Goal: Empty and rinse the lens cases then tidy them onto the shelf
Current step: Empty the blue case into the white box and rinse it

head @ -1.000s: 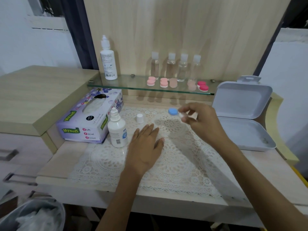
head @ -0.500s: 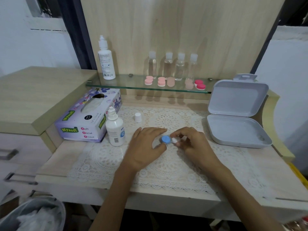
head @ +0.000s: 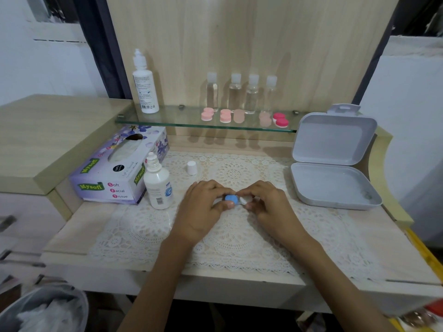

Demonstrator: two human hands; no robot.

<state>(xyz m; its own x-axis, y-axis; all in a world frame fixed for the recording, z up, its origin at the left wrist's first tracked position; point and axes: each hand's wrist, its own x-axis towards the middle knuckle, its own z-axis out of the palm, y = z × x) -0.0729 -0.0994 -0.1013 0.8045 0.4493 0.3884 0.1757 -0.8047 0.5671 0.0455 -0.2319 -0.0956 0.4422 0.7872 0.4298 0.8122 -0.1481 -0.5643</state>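
Pinching the blue-and-white lens case (head: 233,200) between them with curled fingers, the left hand (head: 203,212) grips its blue cap and the right hand (head: 271,209) its white end, over the lace mat (head: 143,226). At 12 o'clock, 5 pink cases (head: 225,115) sit on the glass shelf (head: 163,121).

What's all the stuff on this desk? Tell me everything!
lace mat: one, white, on the desk
glass shelf: one, clear, back panel
held lens case: one, blue and white, between both hands
shelf lens cases: five, pink, peach and red, along the shelf
clear bottles: four, see-through, behind those cases
tall bottle: one, white, shelf's left end
tissue box: one, purple, left
small bottle: one, white, beside the tissue box
loose cap: one, white, on the mat
hinged box: one, grey, open, right
bin: one, grey, bottom left
left hand: fingers pinch its blue side
right hand: fingers pinch its white side
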